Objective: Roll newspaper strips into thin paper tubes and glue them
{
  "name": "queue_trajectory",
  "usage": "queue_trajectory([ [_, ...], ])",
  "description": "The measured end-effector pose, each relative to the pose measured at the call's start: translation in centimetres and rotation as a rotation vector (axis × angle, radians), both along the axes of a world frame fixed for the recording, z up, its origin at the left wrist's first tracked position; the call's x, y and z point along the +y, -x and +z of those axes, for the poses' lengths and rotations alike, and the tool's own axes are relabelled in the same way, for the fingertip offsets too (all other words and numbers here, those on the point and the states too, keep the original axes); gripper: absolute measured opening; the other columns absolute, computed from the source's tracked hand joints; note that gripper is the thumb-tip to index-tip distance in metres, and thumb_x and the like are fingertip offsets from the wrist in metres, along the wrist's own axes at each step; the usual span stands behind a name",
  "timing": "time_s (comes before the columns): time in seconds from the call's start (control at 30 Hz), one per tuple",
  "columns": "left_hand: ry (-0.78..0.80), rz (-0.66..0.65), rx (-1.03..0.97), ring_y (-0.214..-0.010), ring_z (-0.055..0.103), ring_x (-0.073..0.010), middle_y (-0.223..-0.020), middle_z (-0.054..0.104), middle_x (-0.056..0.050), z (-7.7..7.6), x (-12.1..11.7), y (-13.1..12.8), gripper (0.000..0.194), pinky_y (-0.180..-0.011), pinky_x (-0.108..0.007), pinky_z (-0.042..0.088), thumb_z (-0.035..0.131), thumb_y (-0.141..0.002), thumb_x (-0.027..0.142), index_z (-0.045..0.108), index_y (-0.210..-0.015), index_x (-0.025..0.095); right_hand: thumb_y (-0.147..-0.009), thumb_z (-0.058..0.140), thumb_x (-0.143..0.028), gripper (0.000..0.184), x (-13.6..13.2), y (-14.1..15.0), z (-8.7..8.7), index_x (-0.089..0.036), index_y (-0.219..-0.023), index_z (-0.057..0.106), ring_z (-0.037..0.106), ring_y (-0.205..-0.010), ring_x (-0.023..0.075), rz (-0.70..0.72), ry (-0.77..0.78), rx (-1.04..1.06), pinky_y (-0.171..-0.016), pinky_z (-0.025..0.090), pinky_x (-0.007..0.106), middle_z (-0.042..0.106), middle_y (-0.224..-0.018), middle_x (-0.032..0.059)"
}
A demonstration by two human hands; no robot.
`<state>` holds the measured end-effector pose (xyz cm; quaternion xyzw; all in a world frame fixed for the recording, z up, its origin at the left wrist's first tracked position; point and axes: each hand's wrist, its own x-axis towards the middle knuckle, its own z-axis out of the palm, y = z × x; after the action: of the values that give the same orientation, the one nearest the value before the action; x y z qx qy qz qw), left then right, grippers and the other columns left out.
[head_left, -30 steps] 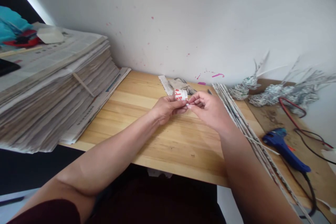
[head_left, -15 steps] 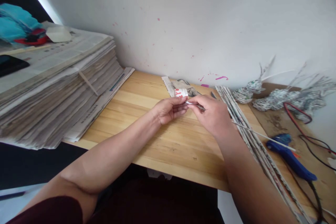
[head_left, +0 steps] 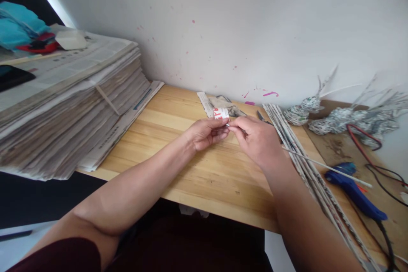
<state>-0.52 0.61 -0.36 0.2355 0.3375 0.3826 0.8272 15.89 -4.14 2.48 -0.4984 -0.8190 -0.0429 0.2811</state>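
Between my hands is a white paper strip (head_left: 221, 113) with red lettering. My left hand (head_left: 205, 134) pinches its lower edge between thumb and fingers. Close against it, my right hand (head_left: 253, 138) grips a thin rolled paper tube (head_left: 328, 166) with thumb and index finger. The tube's tip shows white at the fingertips, its middle is hidden behind my right hand, and its far end sticks out to the right over the blue glue gun (head_left: 357, 193). Behind the strip lie a crumpled greyish cloth (head_left: 223, 103) and another printed paper strip (head_left: 204, 101).
A tall newspaper stack (head_left: 79, 106) stands left, with a phone (head_left: 14, 77) and blue bundle (head_left: 21, 25) on top. Several paper rods (head_left: 309, 174) lie along the right. Woven paper pieces (head_left: 338, 119) rest on brown board by the wall. A dark blade (head_left: 260, 115) lies behind my right hand.
The thin tube's far end has slid further right past my right wrist. My right hand has turned palm-down, while my left keeps its pinch on the strip. The view shifted slightly.
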Motion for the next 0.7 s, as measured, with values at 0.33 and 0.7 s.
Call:
queue_trajectory([
  [0.33,-0.012,0.072,-0.006,-0.065,0.066,-0.0085,-0.075,0.069,-0.008,-0.07,-0.46,-0.59,0.004,-0.063,-0.016,0.056,0.068,-0.082,0.007,0.07,-0.079,0.006,-0.086,0.06,-0.024,0.007,-0.35,0.26,0.65,-0.022,-0.088,0.066,0.066,-0.072,0.0187,-0.088,0.262,0.249,-0.066,0.046,0.031,0.073,-0.08,0.0032],
  [0.7,-0.015,0.11,0.054,-0.06,0.064,-0.0082,-0.072,0.069,-0.006,-0.05,-0.74,-0.87,0.003,-0.056,-0.016,0.053,0.069,-0.081,0.009,0.069,-0.079,0.008,-0.078,0.07,-0.025,0.008,-0.2,0.52,0.43,-0.021,-0.083,0.065,0.067,-0.07,0.0182,-0.143,0.287,0.253,-0.065,0.047,0.03,0.072,-0.078,0.0023],
])
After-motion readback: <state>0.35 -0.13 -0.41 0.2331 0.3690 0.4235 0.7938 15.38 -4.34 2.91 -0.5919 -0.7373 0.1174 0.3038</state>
